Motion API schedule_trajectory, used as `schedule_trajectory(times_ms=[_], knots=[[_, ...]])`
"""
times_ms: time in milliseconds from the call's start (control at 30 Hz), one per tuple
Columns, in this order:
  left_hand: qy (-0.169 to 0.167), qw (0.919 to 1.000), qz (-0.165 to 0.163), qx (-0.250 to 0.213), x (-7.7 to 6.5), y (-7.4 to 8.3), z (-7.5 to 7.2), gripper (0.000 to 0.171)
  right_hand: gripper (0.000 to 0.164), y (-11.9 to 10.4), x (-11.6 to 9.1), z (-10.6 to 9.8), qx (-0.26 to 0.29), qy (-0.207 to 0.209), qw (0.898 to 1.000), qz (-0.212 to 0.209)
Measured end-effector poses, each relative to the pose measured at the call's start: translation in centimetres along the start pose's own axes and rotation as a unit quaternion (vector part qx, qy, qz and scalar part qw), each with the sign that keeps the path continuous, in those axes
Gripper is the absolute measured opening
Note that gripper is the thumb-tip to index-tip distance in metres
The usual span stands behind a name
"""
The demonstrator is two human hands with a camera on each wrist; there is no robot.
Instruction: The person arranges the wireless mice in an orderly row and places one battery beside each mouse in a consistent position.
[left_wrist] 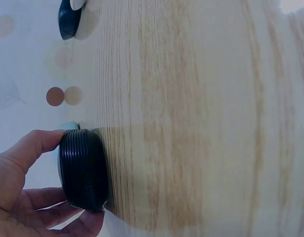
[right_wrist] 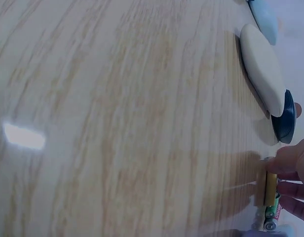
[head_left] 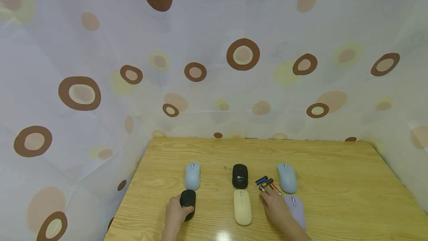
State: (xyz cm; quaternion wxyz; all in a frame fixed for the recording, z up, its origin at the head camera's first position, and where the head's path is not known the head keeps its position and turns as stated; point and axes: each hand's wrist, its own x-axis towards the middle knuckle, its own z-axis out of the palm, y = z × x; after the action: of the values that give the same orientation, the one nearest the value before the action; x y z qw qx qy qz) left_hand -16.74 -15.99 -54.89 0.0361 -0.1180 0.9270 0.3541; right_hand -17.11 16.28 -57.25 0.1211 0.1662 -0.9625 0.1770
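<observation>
My left hand (head_left: pixel 174 211) grips a black computer mouse (head_left: pixel 188 197) by its sides, thumb on one side and fingers on the other. In the left wrist view the black mouse (left_wrist: pixel 85 170) is seen end-on at the table surface. Over on the right, my right hand (head_left: pixel 276 207) is at a small cluster of AA-type batteries (head_left: pixel 267 182). From the right wrist, a gold-coloured battery (right_wrist: pixel 271 188) appears between the thumb and fingers (right_wrist: pixel 291 190), low against the table. A green battery (right_wrist: pixel 270 212) lies close beside it. Part of the hand hides a lavender mouse (head_left: pixel 295 207).
A light blue mouse (head_left: pixel 193 176) is just beyond the gripped one. Mid-table, another black mouse (head_left: pixel 240 176) lies behind a pale yellow mouse (head_left: pixel 242 207). One more blue mouse (head_left: pixel 287 177) sits right of the batteries. A dotted cloth (head_left: pixel 214 84) hangs behind the wooden table (head_left: pixel 351 189).
</observation>
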Motion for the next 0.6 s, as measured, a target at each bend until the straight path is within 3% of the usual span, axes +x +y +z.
schedule_trajectory(times_ms=[167,400,600], knots=[[0.001,1.0000,-0.004,0.004,0.04,0.00,0.05,0.061,0.009,0.17,-0.02,0.19,0.000,0.001,1.000,0.002],[0.002,1.0000,-0.002,0.003,0.00,0.00,0.06,0.060,0.007,0.11,-0.35,0.53,0.033,-0.039,0.998,0.025],[0.003,1.0000,0.003,0.001,0.01,-0.06,0.07,0.060,0.008,0.14,-0.49,0.75,0.027,-0.031,0.999,0.022]])
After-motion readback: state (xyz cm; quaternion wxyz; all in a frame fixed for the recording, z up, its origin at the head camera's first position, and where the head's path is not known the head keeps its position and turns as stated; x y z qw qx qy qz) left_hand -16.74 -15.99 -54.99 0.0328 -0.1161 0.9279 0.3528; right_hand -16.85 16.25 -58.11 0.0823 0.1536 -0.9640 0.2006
